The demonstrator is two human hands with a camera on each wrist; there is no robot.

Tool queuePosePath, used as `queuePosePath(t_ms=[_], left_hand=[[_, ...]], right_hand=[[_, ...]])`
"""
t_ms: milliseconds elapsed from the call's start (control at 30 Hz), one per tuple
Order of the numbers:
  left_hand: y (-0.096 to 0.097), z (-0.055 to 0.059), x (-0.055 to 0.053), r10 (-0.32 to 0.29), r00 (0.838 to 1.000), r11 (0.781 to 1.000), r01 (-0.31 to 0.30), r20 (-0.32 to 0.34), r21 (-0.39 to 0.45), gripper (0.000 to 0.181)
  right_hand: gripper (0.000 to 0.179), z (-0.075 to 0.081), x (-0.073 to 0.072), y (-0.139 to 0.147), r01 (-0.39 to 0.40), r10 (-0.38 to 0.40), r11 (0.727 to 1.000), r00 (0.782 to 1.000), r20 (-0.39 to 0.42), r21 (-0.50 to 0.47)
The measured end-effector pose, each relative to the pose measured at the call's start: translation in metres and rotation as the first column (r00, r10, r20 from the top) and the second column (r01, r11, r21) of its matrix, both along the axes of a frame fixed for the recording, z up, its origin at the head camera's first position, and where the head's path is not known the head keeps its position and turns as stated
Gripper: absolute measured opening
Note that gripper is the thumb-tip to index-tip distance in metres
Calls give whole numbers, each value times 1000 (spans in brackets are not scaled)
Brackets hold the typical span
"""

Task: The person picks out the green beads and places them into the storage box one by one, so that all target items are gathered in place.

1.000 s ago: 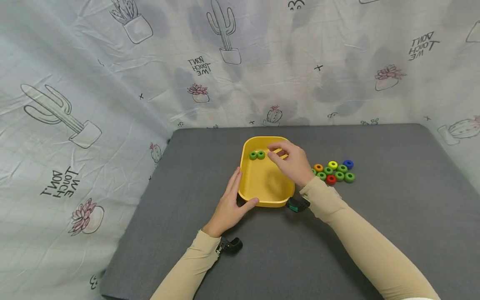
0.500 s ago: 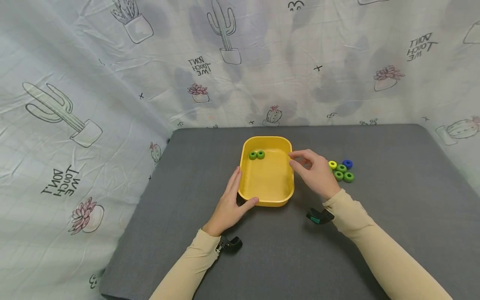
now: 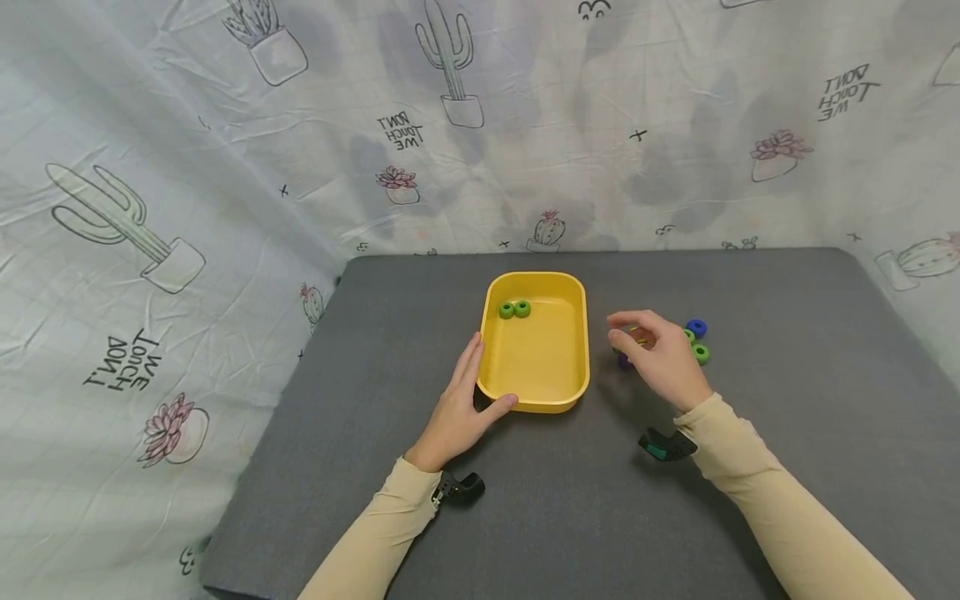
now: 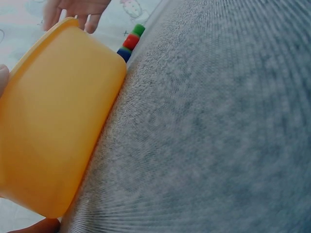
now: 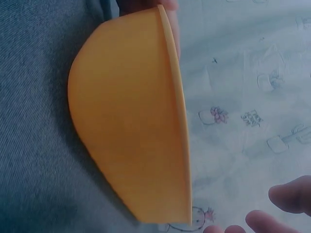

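Note:
My left hand [image 3: 452,421] rests against the near-left corner of a yellow plastic tub [image 3: 528,407], its fingers straight along the left wall and its thumb on the front rim. Two green rings [image 3: 507,316] lie side by side in the tub's far-left part. To the right of the tub, my right hand [image 3: 666,360] hovers over a cluster of small coloured rings, thumb and fingers apart with nothing between them. A blue ring [image 3: 697,334] and a green ring [image 3: 701,362] show past the hand; a purple ring [image 3: 625,364] peeks out under its thumb. The hand hides most others.
A dark grey cloth-covered table [image 3: 390,333] carries everything. Behind it and along the left hangs a pale curtain [image 3: 300,150] printed with cacti. In the left wrist view, several rings [image 4: 130,42] appear beyond the tub's base.
My right hand has moved from over the tub, out past its right rim, to the ring cluster. The left hand, the tub and the two green rings in it have stayed put.

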State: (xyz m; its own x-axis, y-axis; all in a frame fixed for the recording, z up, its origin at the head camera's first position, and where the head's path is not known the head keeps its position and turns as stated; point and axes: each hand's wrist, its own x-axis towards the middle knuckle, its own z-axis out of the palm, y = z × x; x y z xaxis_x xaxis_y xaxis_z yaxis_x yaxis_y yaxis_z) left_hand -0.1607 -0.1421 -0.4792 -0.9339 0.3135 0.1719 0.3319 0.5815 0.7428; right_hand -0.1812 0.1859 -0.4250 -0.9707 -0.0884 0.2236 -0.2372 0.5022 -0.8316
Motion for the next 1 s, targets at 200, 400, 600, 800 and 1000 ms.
queuePosePath(t_ms=[200, 400, 600, 800, 1000], left_hand=[[0, -1, -1, -4, 1000, 1000, 5, -5, 4, 104], [0, -1, -1, 0, 1000, 1000, 0, -1, -5, 104], [0, -1, -1, 1, 1000, 1000, -1, 0, -11, 104], [0, 1, 0, 1, 1000, 1000, -1, -3, -8, 105], [0, 0, -1, 4, 1000, 1000, -4, 6, -17, 105]], right_hand=[[32, -3, 2, 9, 13, -14, 1000, 1000, -10, -21], [31, -12, 0, 16, 37, -37, 999, 999, -18, 3], [32, -16, 0, 20, 66, -66, 998, 998, 6, 23], [34, -20, 1, 25, 99, -100, 994, 994, 39, 43], [35, -24, 4, 30, 112, -116, 991, 992, 42, 71]])
